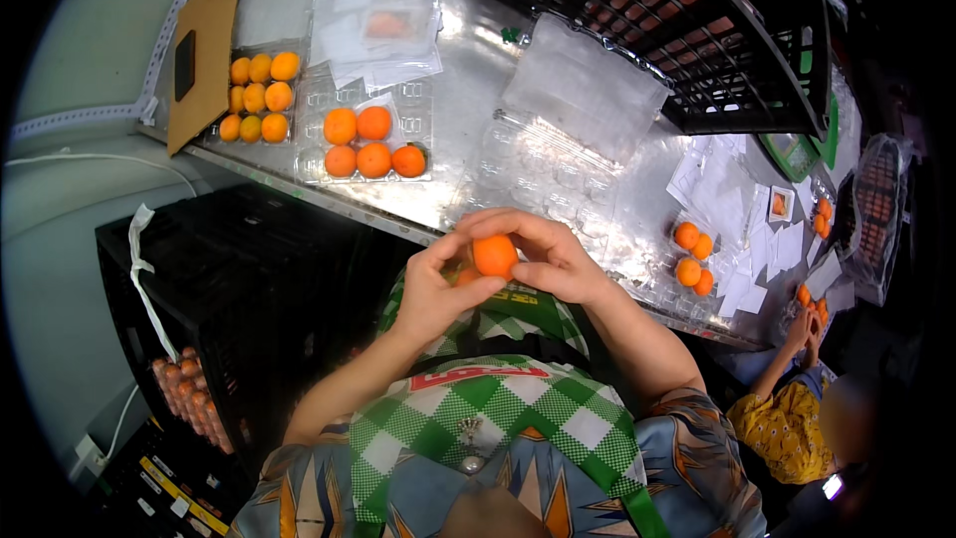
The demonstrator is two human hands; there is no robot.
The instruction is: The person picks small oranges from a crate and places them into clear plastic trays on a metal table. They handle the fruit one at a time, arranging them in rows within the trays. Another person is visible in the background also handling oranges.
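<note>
Both my hands hold an orange citrus fruit point(495, 256) in front of my apron, near the metal table's edge. My left hand point(442, 276) cups it from the left, with part of another orange fruit point(467, 276) showing by its fingers. My right hand point(549, 254) curls over the top and right side, its thumb on the peel. Beyond them lies a clear plastic tray point(549, 164) with moulded hollows. To the left, a clear tray holds several orange fruits point(373, 160), one with a green leaf. Farther left, several paler fruits point(255, 97) sit in rows in a tray.
A black plastic crate point(642, 30) stands at the back right. Cardboard point(205, 52) leans at the left end. Paper sheets point(373, 37) lie on clear trays. More fruits point(688, 271) sit at right near a green scale point(792, 155). Another person point(784, 418) works at far right.
</note>
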